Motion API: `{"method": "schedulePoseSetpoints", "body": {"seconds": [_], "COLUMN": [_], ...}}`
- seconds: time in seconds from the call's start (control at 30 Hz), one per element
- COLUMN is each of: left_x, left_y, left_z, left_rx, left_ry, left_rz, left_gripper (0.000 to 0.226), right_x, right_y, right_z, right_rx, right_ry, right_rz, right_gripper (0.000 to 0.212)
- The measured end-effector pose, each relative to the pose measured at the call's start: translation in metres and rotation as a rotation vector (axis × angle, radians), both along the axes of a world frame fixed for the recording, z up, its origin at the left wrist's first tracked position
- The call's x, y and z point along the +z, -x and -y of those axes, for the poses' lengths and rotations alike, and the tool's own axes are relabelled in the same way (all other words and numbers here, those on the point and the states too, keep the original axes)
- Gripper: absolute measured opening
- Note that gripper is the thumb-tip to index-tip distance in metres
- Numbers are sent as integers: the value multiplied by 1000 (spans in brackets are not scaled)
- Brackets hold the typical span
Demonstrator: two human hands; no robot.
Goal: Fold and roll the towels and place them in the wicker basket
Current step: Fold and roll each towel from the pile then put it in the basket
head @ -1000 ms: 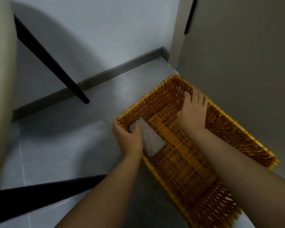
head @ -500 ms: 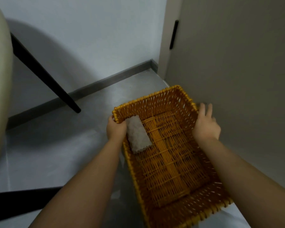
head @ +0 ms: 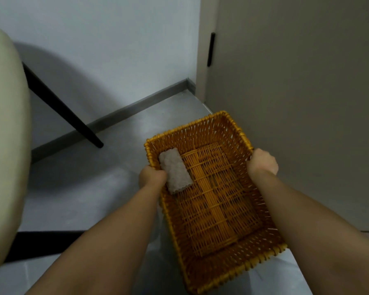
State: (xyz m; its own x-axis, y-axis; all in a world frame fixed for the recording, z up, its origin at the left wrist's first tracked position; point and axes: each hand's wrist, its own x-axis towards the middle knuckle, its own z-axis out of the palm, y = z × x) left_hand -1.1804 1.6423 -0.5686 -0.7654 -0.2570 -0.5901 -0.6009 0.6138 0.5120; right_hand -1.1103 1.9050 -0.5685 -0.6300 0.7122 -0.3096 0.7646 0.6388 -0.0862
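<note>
Left hand, right hand: each tight around opposite rims of wicker basket, rolled towel inside.

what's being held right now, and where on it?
The wicker basket: left hand grips its left rim beside the rolled towel, right hand grips its right rim, both toward the far end.

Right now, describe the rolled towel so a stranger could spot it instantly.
Start at the orange wicker basket beside the beige door. Along its left wall, at the far corner by the left hand, lies the towel. It is the only thing inside: a pale grey, nubbly roll against orange weave.
</note>
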Motion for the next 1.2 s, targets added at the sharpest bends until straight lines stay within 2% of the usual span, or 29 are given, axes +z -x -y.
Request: {"method": "schedulePoseSetpoints", "body": {"seconds": [0.2,0.5,0.7,0.77,0.9,1.0,1.2], "left_x": [76,272,421,478,583,653,729], "left_y": [6,8,2,2,-3,-8,-28], "left_z": [-15,-3,20,33,59,82,130], "left_rx": [-89,-154,-223,-223,-229,-245,-280], "left_ry": [74,-3,-31,-57,-124,-100,-86], "left_rz": [-69,-106,-129,-144,-213,-234,-301], "left_gripper": [35,28,40,37,14,25,10], "right_x": [84,285,449,508,612,677,734], "right_y": [2,-9,-28,-32,-47,-64,-92], "right_z": [-10,4,32,45,76,101,144], "right_rx": [-20,-50,-20,-13,-49,-109,-127], "right_ry": [-11,-28,-21,-25,6,56,114], "right_rz": [-16,-66,-85,-100,-159,-210,-289], "right_gripper": [25,24,25,26,24,26,25]}}
